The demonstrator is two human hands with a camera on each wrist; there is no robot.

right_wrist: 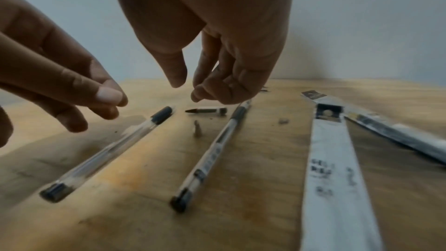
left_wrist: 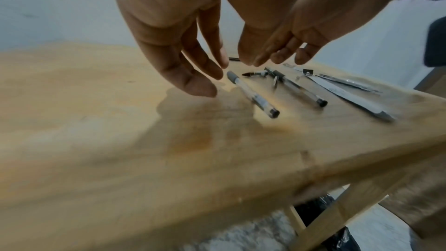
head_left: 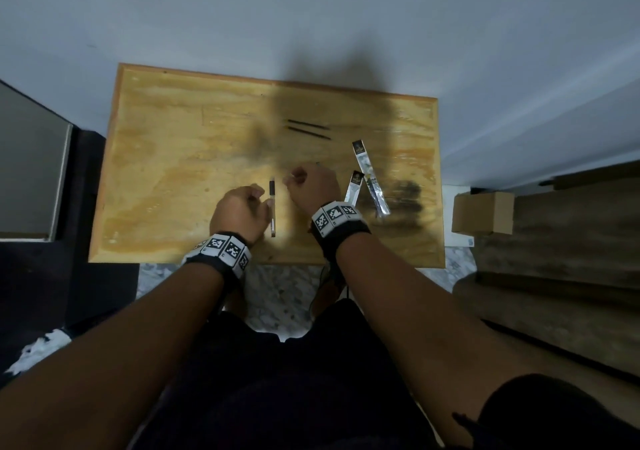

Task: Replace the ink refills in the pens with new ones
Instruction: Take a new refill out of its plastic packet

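Two light, slick pen barrels [right_wrist: 106, 152] lie loose; my left hand [head_left: 239, 215] and right hand [head_left: 311, 186] hang relaxed, holding nothing, so I'd pinch mid-barrel

A wooden table [head_left: 145, 172] with a yellow-brown, stained top stands against a pale grey wall [head_left: 311, 16]. Under its near edge, a marbled floor [head_left: 277, 297] is visible. To the right of the table, a small cardboard box [head_left: 483, 212] sits on the floor, next to dark wooden boards [head_left: 571, 228]. On the left there is a grey flat panel [head_left: 31, 172] on a dark surface. Something white and crumpled [head_left: 41, 345] lies at the lower left; what it is cannot be told.
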